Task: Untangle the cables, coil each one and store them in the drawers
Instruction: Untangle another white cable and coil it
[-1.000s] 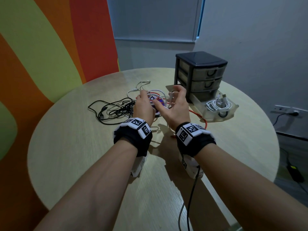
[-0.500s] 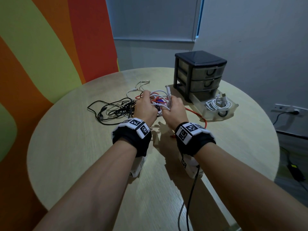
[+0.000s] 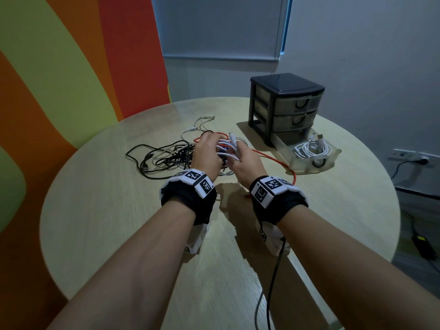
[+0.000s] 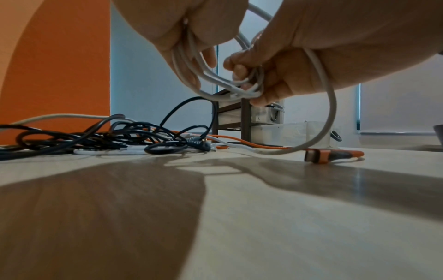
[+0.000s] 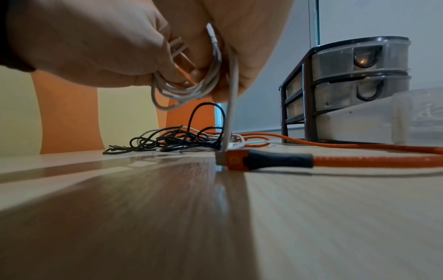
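My left hand [image 3: 213, 148] and right hand [image 3: 237, 152] meet over the table's middle, and both grip a small white cable coil [image 3: 227, 147]. The wrist views show fingers curled round the white loops [image 4: 215, 85] [image 5: 187, 89], just above the table. One white strand [image 5: 231, 106] hangs from the coil down to the tabletop. A black cable tangle [image 3: 166, 156] lies to the left of my hands. An orange cable [image 3: 273, 160] runs right, its plug [image 5: 263, 161] lying flat on the table. The black drawer unit [image 3: 285, 103] stands at the back right.
The unit's bottom drawer [image 3: 333, 153] is pulled out and holds a coiled white cable [image 3: 309, 151]. The two upper drawers are closed. A thin white cable [image 3: 200, 125] lies behind the tangle. The round wooden table [image 3: 119, 222] has bare surface in front of me.
My right hand, spread open over the coil a second ago, has closed onto the white loops. Both hands have drawn together around the coil.
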Tool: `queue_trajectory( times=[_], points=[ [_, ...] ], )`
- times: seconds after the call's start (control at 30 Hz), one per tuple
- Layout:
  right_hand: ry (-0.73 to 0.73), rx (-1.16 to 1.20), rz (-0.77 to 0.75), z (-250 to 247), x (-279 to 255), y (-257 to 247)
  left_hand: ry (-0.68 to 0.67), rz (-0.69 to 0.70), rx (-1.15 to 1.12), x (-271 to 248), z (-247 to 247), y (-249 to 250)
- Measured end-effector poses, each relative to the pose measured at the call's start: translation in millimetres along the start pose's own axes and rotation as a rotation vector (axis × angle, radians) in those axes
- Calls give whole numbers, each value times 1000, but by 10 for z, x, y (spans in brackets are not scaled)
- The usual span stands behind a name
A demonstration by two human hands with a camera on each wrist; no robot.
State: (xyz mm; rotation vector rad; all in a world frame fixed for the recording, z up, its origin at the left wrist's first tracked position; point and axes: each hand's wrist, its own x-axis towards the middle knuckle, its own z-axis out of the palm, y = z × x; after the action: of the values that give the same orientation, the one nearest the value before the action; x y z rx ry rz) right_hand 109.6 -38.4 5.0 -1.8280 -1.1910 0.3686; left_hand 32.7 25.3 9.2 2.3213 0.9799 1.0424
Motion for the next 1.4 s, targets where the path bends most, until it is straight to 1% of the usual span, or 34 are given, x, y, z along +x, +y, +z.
queue_trajectory(
  times=[0.13,0.27,0.37,0.43,0.5,0.53,0.6,0.63,0.67,0.73,0.77,0.87,0.93,0.97,1.03,1.1,1.17,1.23,1.3,1.37,1.4],
  points=[
    [38,40,-102,6,-39,-27,33,-52,60,10,-1,-26],
    [66,222,-178,0,-62,-48,74,-121,70,39,5,-50],
    [101,285,-193,-26,-75,-59,88,-133,93,42,17,-65],
    [105,302,-218,-13,-85,-68,99,-170,25,43,38,-65],
    [75,264,-247,18,-105,-85,92,-290,-129,57,46,-53],
    [59,249,-237,28,-116,-96,87,-358,-210,68,49,-42],
    [41,226,-208,39,-121,-103,80,-424,-278,68,30,-35],
    [38,211,-201,32,-120,-104,70,-409,-289,54,14,-31],
    [34,197,-195,21,-118,-102,43,-362,-270,41,0,-10],
    [25,190,-199,-3,-114,-94,-24,-280,-158,10,-16,38],
    [18,195,-203,-7,-118,-91,-34,-276,-131,8,-11,48],
    [14,248,-246,-7,-141,-81,-42,-300,-153,33,12,36],
    [44,271,-274,-10,-121,-52,-25,-256,-174,13,-2,11],
    [63,265,-273,-20,-99,-31,-24,-211,-157,2,-4,8],
    [97,260,-254,-54,-36,17,-17,-124,-154,-31,-28,43],
    [118,316,-202,-110,42,50,-14,-71,-182,-44,-40,69],
    [133,406,-126,-164,143,62,-14,-63,-234,-45,-22,70],
    [128,488,-80,-216,228,66,-27,-76,-264,-48,7,60],
    [70,592,-34,-289,265,37,-72,-91,-266,-52,21,55],
    [-45,723,18,-375,258,-10,-117,-99,-259,-46,28,45],
    [-100,750,41,-407,247,-27,-131,-102,-252,-44,26,39]
  ],
)
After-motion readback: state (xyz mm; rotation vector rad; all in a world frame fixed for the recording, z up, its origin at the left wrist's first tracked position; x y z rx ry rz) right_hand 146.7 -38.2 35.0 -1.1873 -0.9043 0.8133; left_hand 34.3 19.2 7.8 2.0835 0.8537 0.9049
